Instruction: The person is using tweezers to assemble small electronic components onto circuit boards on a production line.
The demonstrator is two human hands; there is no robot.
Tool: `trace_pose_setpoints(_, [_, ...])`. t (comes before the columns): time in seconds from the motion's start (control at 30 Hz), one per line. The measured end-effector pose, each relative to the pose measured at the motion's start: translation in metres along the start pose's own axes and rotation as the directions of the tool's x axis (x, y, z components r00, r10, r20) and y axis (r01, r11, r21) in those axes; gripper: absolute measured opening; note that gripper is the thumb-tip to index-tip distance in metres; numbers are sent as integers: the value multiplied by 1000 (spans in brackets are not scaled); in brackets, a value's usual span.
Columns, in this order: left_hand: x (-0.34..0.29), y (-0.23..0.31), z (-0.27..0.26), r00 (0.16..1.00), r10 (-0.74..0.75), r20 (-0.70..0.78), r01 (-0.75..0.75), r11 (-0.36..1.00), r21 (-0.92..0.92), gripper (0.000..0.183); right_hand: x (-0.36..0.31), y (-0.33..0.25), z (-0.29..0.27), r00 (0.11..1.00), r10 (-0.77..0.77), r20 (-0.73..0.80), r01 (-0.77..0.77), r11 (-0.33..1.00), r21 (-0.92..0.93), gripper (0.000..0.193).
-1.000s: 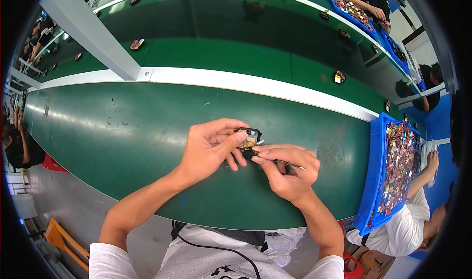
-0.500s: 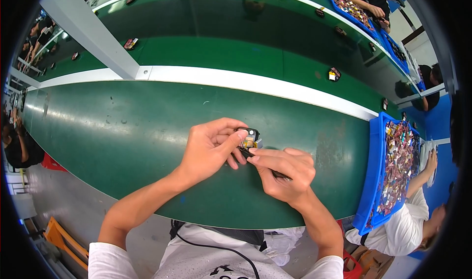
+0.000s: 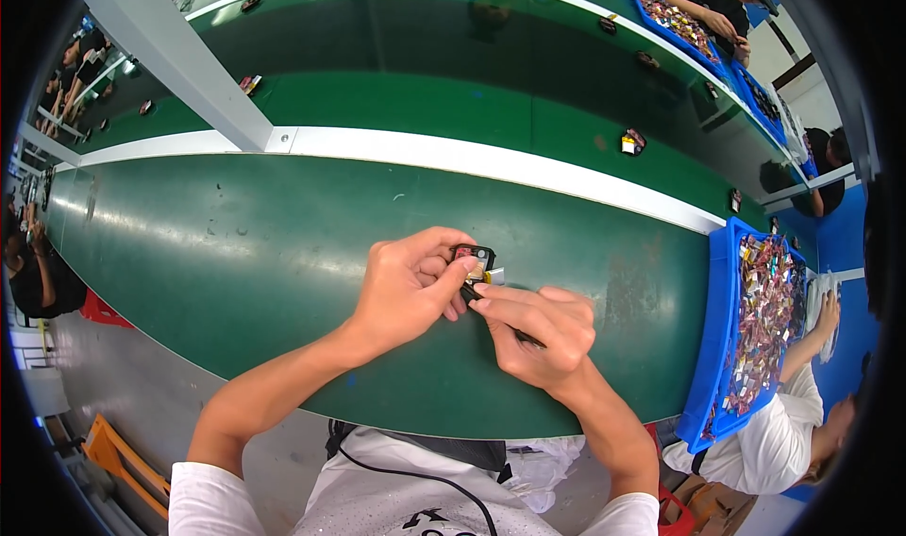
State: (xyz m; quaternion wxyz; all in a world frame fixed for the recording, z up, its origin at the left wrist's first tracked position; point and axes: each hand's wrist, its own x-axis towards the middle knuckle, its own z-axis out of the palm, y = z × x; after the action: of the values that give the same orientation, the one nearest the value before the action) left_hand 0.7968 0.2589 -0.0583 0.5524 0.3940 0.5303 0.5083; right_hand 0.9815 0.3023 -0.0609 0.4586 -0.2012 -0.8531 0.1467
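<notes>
Above the middle of the green table, my left hand (image 3: 408, 276) is closed around a small black device housing (image 3: 485, 253), its thumb pressed over the open inside. A silvery part and a bit of yellow show within the housing, and a pale tab (image 3: 497, 276) sticks out at its right side. My right hand (image 3: 543, 333) pinches a slim black tool (image 3: 530, 339) like a tweezer or pen, whose exact kind I cannot make out. Its front end meets the lower edge of the housing, partly hidden by my fingers.
A blue tray (image 3: 719, 319) full of small parts stands at the table's right end, beside a person in white (image 3: 755, 451). Beyond the white rail (image 3: 453, 163), a green conveyor belt (image 3: 377, 97) carries similar small devices (image 3: 632, 142). A grey post (image 3: 179, 59) rises at the left.
My right hand has shifted slightly left and the housing has turned a little in my left hand. Devices on the near belt have slid a bit to the left.
</notes>
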Motion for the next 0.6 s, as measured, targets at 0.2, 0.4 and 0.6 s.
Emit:
trace_pose_setpoints(0.2, [3,2,3,996,29,-89,-27,999,20,16,8,0,1,998,49,-25,-48,998,39,23])
trace_pose_setpoints(0.4, [61,20,-36,958,182,-222,-155,979,133,21,12,10,-3,974,189,-125,-174,977,119,18])
trace_pose_setpoints(0.6, [152,37,-114,785,395,-478,23,752,659,21,8,13,-1,970,196,-143,-175,973,153,14])
